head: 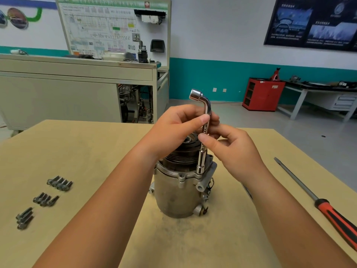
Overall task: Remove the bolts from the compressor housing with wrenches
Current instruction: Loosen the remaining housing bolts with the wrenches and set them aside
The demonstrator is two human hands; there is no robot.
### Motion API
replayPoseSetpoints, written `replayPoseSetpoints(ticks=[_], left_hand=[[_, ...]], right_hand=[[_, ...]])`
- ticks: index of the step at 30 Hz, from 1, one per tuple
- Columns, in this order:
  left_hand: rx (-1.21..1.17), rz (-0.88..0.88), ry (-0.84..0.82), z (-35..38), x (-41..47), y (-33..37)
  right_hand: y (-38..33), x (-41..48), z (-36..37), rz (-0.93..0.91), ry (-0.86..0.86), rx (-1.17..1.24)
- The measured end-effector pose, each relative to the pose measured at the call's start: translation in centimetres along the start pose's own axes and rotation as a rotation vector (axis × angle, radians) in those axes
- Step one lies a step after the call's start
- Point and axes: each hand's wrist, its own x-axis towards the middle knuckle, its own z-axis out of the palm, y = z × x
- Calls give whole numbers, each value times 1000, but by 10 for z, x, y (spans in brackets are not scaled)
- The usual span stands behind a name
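Observation:
A grey metal compressor [174, 196] stands upright in the middle of the table, its black pulley [183, 153] on top. A chrome L-shaped socket wrench [202, 132] stands vertical, its lower socket seated on the housing flange at the right rim. My left hand [179, 126] pinches the upper shaft of the wrench. Just below it, my right hand [231, 149] grips the shaft between thumb and fingers. Three groups of removed bolts [59, 183], [46, 200], [24, 219] lie on the table at the left.
A long screwdriver [316, 202] with a red and black handle lies on the right side of the tan table [87, 151]. Behind the table stand a grey training bench [77, 82], a red cabinet [262, 93] and a side bench [320, 93].

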Motion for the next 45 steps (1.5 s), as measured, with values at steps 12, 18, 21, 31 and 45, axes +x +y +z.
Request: replayPoseSetpoints(ticks=[12,18,21,31,45], left_hand=[[94,48,78,4,-1,-1],[29,23,34,2,-2,1],[72,-7,-9,5,-2,2],[136,17,64,4,-1,0],[26,41,-17,1,-3,1]], right_hand=[[5,-2,4,6,5,-32],[10,-3,4,2,-27,-63],[10,-4,3,7,-39,-73],[7,-3,4,27,79,-66],[8,-6,1,21,-48,74]])
